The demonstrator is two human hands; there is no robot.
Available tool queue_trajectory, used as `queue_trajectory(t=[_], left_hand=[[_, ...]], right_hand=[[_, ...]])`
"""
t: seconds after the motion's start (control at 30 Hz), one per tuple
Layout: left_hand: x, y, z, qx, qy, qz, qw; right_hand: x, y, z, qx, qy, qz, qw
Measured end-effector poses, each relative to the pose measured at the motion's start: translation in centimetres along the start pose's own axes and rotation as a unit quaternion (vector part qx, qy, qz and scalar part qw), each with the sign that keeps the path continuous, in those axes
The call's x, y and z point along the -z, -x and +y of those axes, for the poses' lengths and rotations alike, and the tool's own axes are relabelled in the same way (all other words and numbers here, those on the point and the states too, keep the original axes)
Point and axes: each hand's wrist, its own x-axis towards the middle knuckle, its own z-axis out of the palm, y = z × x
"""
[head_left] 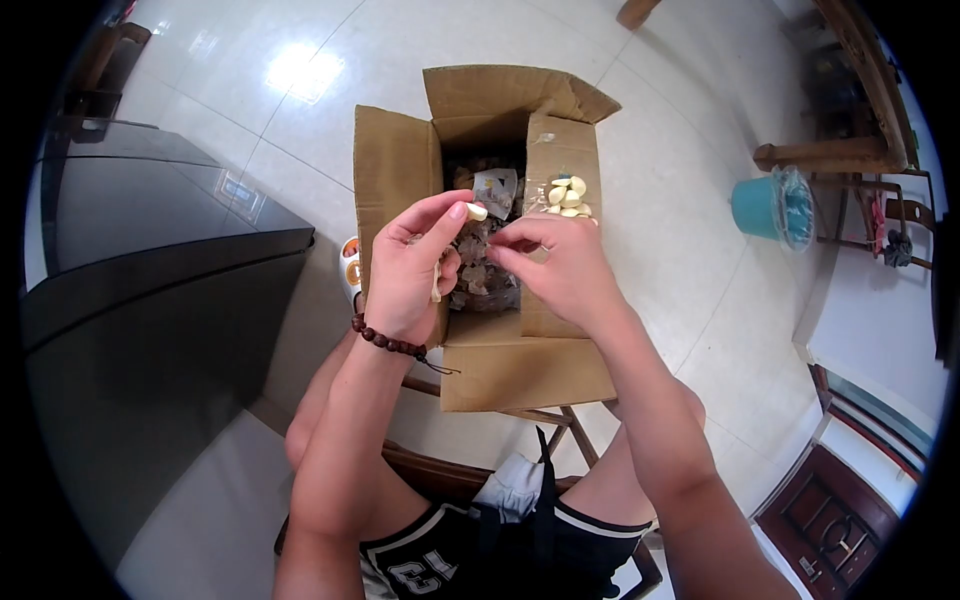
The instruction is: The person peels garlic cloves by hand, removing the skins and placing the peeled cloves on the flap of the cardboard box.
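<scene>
My left hand (405,262) pinches a pale peeled garlic clove (477,212) between thumb and forefinger. Its other fingers curl in, and another pale piece (436,285) shows against the palm. To the right of it is my right hand (565,262), thumb and forefinger pressed together over the cardboard box; whatever they hold is too small to make out. Just beyond that hand, several peeled garlic cloves (570,193) lie heaped on the box's right flap. Below both hands the open cardboard box (395,160) contains papery brown skins (485,270) and a printed scrap (495,190).
The box stands in front of my knees. A dark grey cabinet-like block (170,260) rises at the left. Over on the right are a teal bin (755,208) with a plastic liner and wooden furniture (835,155). Pale tiles (680,110) cover the floor.
</scene>
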Motion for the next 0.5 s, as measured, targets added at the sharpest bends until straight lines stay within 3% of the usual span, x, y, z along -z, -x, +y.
queue_trajectory(t=[0.1, 0.17, 0.2, 0.27, 0.3, 0.37, 0.5], left_hand=[[0.1, -0.3, -0.7, -0.009, -0.03, 0.011, 0.999], [0.2, -0.4, -0.8, -0.015, -0.047, 0.021, 0.999], [0.3, -0.4, -0.8, -0.024, -0.044, 0.023, 0.998], [0.2, -0.4, -0.7, -0.033, -0.041, 0.024, 0.998], [0.1, -0.4, -0.4, -0.034, -0.047, 0.034, 0.998], [0.1, -0.4, -0.3, -0.035, -0.053, 0.044, 0.997], [0.3, -0.5, -0.4, -0.032, -0.063, 0.051, 0.996]], right_hand=[[0.2, -0.1, -0.1, 0.029, 0.028, 0.061, 0.997], [0.7, -0.2, -1.0, -0.14, -0.113, 0.048, 0.982], [0.8, -0.3, -0.9, -0.141, -0.113, 0.049, 0.982], [1.0, -0.3, -0.6, -0.167, 0.007, -0.056, 0.984], [0.6, -0.2, 0.1, -0.167, 0.007, -0.056, 0.984], [-0.5, 0.2, 1.8, -0.047, 0.034, -0.055, 0.997], [-0.1, 0.2, 0.5, -0.084, 0.003, -0.075, 0.994]])
